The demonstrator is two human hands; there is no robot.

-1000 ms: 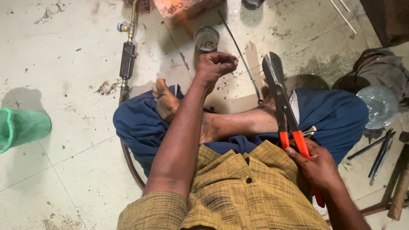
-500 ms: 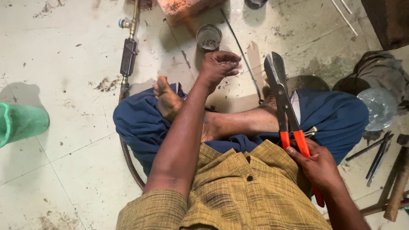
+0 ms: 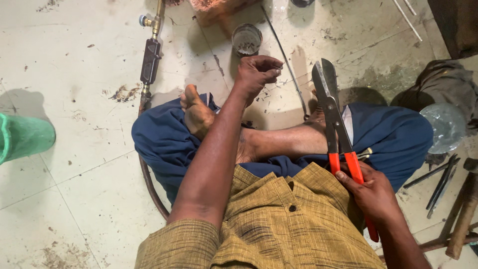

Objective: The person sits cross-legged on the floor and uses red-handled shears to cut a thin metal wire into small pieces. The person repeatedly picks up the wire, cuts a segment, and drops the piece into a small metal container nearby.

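We cannot tell if our left hand, fingers curled above the floor, pinches anything. Our right hand covers part of the orange handles of the tin snips; their slightly parted blades point away from us, over our right knee

Snips right of torch; cup between, farther.

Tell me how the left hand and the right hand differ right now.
The left hand is stretched forward over the floor with its fingers pinched together, on what I cannot tell; the right hand stays close to the body. The right hand wraps the orange handles of the metal shears, while the left touches no tool. Both are bare.
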